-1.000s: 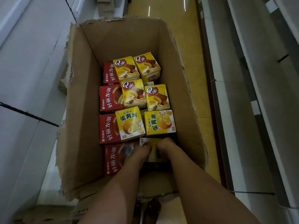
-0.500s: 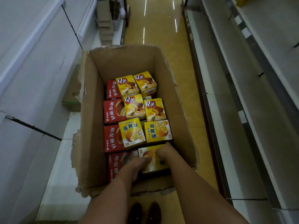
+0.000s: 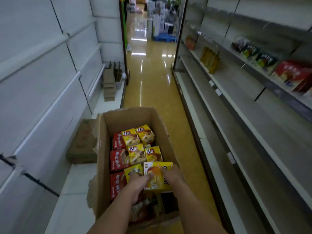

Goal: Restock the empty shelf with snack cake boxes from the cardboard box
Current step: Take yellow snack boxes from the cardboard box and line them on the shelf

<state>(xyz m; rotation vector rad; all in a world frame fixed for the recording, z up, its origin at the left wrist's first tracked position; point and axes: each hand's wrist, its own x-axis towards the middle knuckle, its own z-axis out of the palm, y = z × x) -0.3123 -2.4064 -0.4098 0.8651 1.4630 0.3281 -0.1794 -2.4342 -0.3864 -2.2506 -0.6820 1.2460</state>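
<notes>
A: Since half a second before, the yellow snack cake box [image 3: 157, 176] rose from the near end of the cardboard box [image 3: 101, 149], and the view went up to show the aisle.

B: And the hands?

A: The left hand [image 3: 140, 180] and the right hand [image 3: 170, 174] both held it; the grip of each was closed on its sides, the left thumb on its front. It was above the near end of the cardboard box, over the other boxes.

B: So which step?

A: I judged it as lifting out the first box. Next it should be carried to the empty shelf [image 3: 236, 92], right of the cardboard box, and set down upright.

B: Any writing?

A: The Q-marked yellow boxes [image 3: 137, 142], at the far end of the cardboard box, showed a "Q" and a Chinese character. The red boxes [image 3: 119, 159], along its left wall, had Chinese writing too blurred for me. On the held one, the letters were not readable.
</notes>
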